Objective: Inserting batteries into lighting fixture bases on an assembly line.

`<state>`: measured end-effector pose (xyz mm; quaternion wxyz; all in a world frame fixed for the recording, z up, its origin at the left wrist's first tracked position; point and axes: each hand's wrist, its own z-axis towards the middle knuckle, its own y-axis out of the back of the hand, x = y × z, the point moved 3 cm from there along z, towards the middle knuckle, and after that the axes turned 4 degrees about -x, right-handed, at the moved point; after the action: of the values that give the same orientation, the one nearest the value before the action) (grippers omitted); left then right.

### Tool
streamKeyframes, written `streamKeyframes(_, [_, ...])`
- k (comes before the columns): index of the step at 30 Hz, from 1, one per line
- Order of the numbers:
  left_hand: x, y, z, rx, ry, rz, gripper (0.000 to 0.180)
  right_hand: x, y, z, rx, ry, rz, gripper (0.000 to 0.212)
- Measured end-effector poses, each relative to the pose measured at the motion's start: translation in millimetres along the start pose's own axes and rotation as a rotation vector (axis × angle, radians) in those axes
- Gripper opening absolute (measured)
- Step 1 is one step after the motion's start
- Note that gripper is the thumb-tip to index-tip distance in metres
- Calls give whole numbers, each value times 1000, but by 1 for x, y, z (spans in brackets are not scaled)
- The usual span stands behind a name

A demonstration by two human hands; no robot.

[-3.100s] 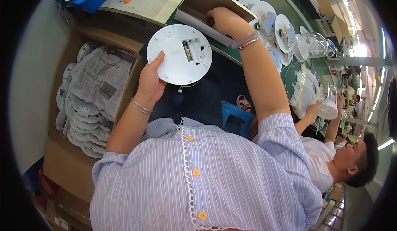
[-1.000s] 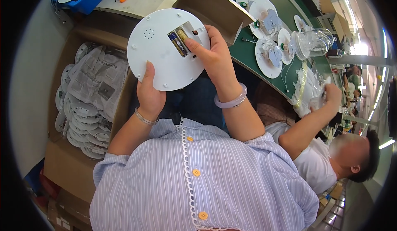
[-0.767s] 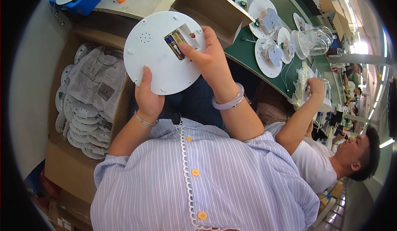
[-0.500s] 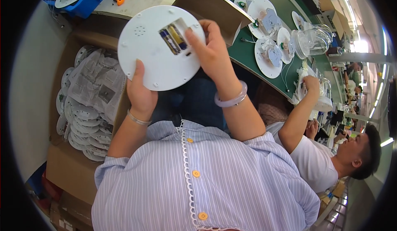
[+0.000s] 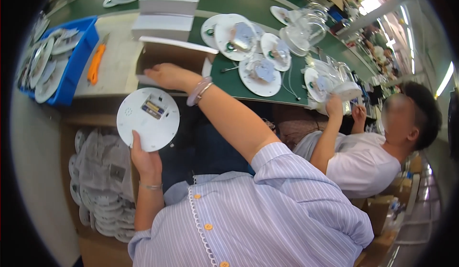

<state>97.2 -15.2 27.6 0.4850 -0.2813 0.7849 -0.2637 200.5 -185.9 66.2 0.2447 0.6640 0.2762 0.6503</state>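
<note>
My left hand (image 5: 146,161) grips the lower edge of a round white plastic base (image 5: 138,128), thumb on its face. Batteries (image 5: 153,109) sit in the uncovered compartment near the base's upper right. My right hand (image 5: 169,76) reaches over the near wall of a small open cardboard box (image 5: 201,58) on the bench; its fingers look stretched out, with the tips at the box's dark inside. Whether they touch anything in there is hidden.
An orange utility knife (image 5: 97,64) lies beside a blue bin (image 5: 76,57) of white discs. Wired white bases (image 5: 260,76) and clear domes (image 5: 306,30) crowd the green bench. At lower left, a carton holds stacked discs (image 5: 107,209). A co-worker (image 5: 358,147) handles parts at right.
My right hand has left the white base and moved to the small cardboard box. The base, now in my left hand alone, sits lower and further left. The view has shifted too.
</note>
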Motion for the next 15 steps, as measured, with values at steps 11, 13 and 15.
streamKeyframes(11, [1,-23,8,74,27,22,44,9,19,3,-287,-21,273,22])
streamKeyframes(13, [-2,-25,6,73,12,34,44,13,12,5,-375,91,94,20])
streamKeyframes(15, [-2,-23,5,90,10,51,45,27,6,-6,-355,145,-193,16])
